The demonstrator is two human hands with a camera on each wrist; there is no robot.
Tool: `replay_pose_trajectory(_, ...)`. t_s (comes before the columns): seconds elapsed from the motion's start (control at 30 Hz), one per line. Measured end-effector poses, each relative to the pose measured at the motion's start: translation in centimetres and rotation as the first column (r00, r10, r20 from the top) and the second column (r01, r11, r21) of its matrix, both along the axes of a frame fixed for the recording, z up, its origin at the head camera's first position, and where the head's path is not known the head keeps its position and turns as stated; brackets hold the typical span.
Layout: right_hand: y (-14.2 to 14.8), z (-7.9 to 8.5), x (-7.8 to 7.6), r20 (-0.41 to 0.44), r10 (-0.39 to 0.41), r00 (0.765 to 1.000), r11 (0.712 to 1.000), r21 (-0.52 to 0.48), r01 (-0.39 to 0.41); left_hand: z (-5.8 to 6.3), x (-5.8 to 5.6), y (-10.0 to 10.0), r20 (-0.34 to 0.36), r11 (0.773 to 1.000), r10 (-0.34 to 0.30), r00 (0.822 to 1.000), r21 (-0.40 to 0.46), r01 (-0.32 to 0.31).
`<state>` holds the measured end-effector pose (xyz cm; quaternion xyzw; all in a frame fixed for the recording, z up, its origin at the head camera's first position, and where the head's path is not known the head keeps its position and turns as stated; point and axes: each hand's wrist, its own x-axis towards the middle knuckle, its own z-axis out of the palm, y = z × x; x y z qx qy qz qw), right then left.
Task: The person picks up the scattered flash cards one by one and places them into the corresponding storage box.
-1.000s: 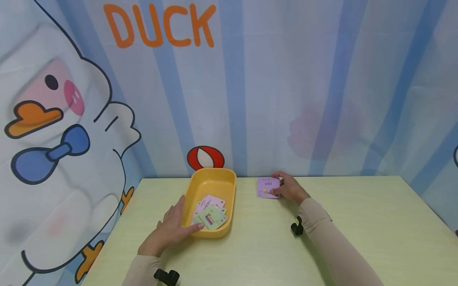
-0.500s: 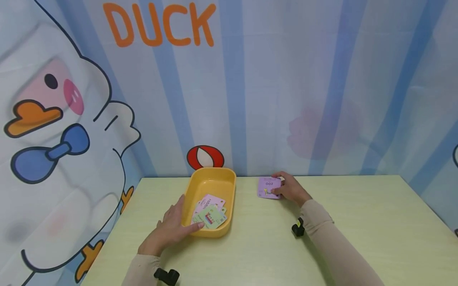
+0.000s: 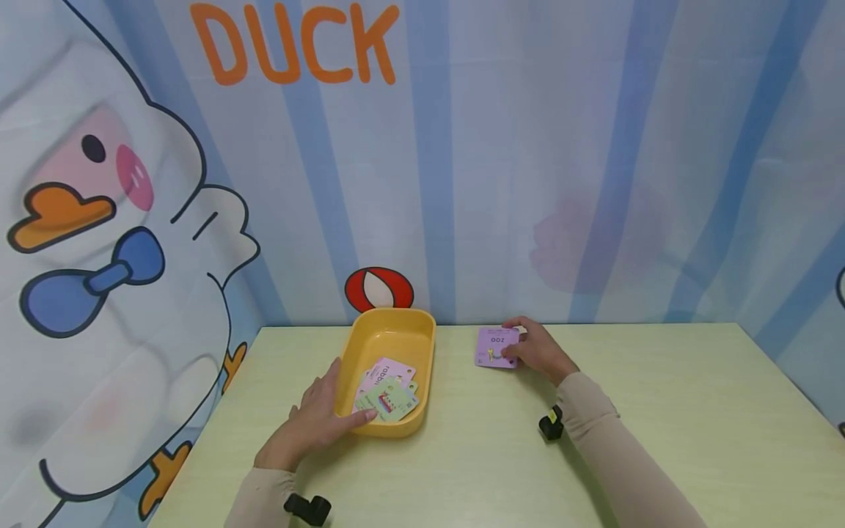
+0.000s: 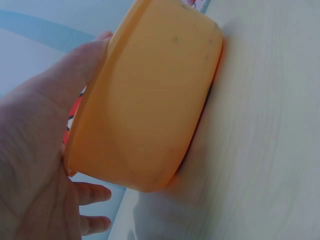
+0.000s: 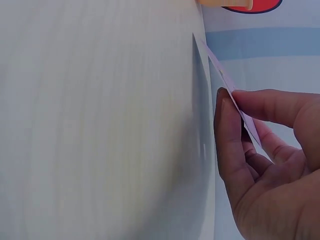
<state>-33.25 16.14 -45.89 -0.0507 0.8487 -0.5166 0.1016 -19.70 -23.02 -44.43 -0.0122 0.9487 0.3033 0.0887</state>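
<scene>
A yellow plastic tray point(image 3: 422, 411) stands at the left of the table, with several word cards point(image 3: 386, 400) inside, a green one on top. At its near left corner my left hand point(image 3: 313, 429) holds the rim, the thumb reaching over it. In the left wrist view two of its fingers point(image 4: 95, 194) extend straight past the tray's end. My right hand point(image 3: 541, 352) pinches a purple "zoo" card point(image 3: 490, 345) by its right side near the back edge. Seen from the right wrist, the card point(image 5: 225, 77) is tilted edge-on between thumb and fingers, apart from the tabletop.
The light wooden table point(image 3: 475, 469) meets a striped fabric backdrop point(image 3: 502, 161) behind. A large printed duck point(image 3: 119, 330) fills the left side. Black wrist-camera mounts point(image 3: 551, 424) sit at both cuffs.
The purple card and my right hand have shifted very slightly to the right. My left hand keeps its place on the tray.
</scene>
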Motion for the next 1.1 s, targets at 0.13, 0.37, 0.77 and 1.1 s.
replay_pose_trajectory(0.13, 0.0, 0.3, 0.2, 0.008, 0.011, 1.000, 0.999, -0.034, -0.010, -0.2, -0.2, 0.1, 0.000, 1.000, 0.009, 1.000, -0.003, -0.009)
replay_pose_trajectory(0.37, -0.3, 1.0, 0.6, 0.017, 0.011, 1.000, 0.995, -0.097, -0.009, -0.1, -0.2, 0.2, 0.009, 1.000, 0.018, 1.000, -0.001, -0.018)
replay_pose_trajectory(0.77, -1.3, 2.6, 1.6, 0.009, 0.008, 1.000, 0.992, -0.122, -0.007, -0.1, 0.0, 0.2, 0.005, 1.000, 0.020, 1.000, -0.008, -0.020)
replay_pose_trajectory(1.1, -1.9, 4.2, 2.4, -0.024, 0.018, 1.000, 0.991, -0.130, -0.021, -0.4, -0.3, 0.2, 0.001, 1.000, 0.016, 1.000, 0.001, -0.016)
